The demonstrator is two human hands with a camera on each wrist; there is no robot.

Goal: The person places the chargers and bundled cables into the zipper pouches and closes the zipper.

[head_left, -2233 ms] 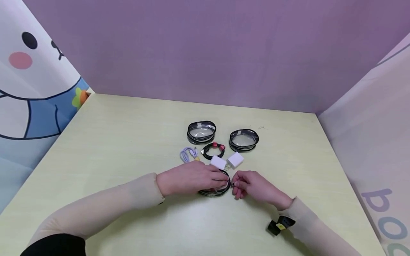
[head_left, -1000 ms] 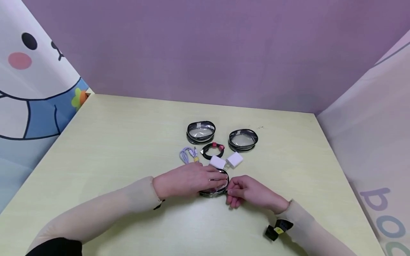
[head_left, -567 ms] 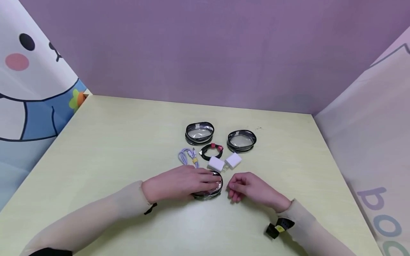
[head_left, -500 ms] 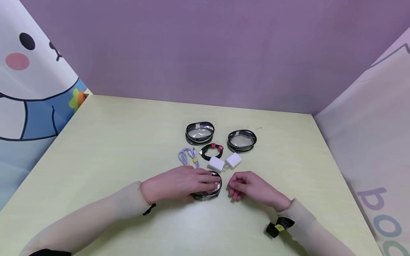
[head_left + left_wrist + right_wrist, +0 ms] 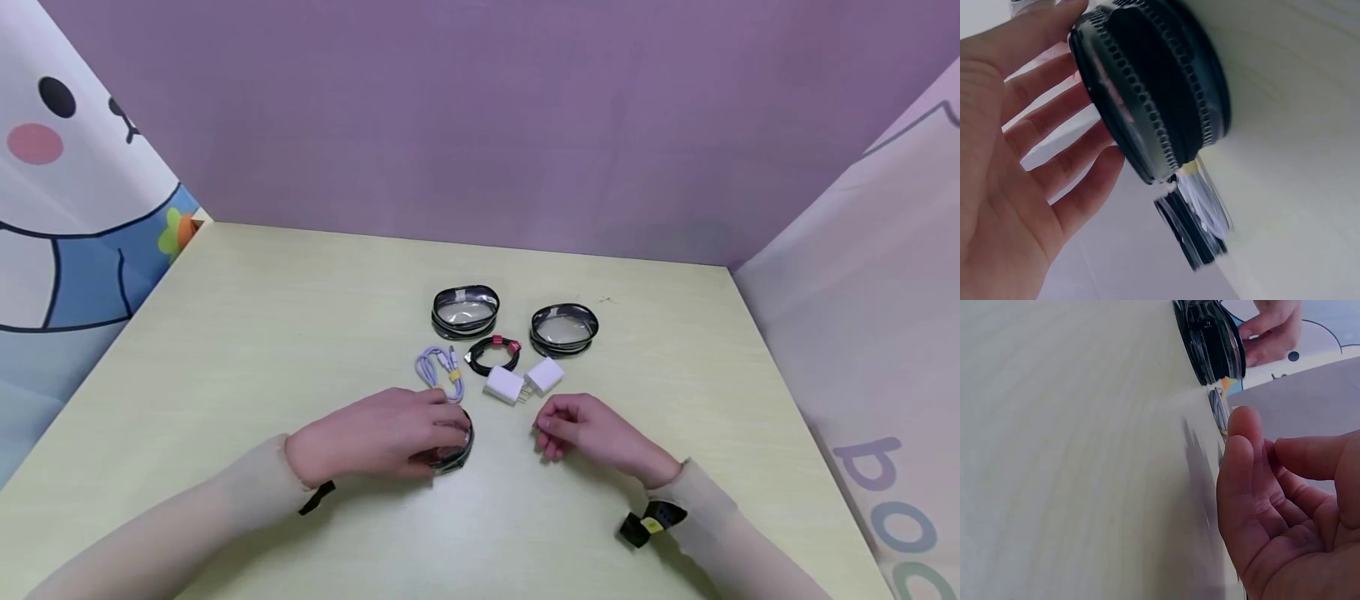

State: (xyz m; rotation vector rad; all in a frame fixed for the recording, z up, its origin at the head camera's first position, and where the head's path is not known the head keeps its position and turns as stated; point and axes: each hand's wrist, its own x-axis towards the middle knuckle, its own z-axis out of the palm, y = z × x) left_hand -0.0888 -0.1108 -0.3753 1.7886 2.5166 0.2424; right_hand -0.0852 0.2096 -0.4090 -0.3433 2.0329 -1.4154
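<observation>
My left hand [image 5: 382,433] lies over a small round case [image 5: 453,454] with black edging and a clear top. In the left wrist view the case [image 5: 1166,75] shows zipper teeth on both sides of a black band, with my spread fingers [image 5: 1066,115] touching its top rim and fairly straight. Much of its top is hidden under the hand in the head view. To the right, my right hand [image 5: 592,429] is apart from the case, its fingers loosely curled with nothing between thumb and fingers.
Behind the hands stand two similar round cases, one at left [image 5: 465,312] and one at right [image 5: 564,331]. Nearer lie a purple cable [image 5: 441,368], a coiled black cable [image 5: 491,357] with red ties and two white charger plugs, left [image 5: 504,384] and right [image 5: 543,376]. A purple wall [image 5: 465,125] borders the table.
My left hand has slid the round case leftward, away from the charger plugs. My right hand, earlier pinching at the case's right edge, has come off it and is now a little farther back.
</observation>
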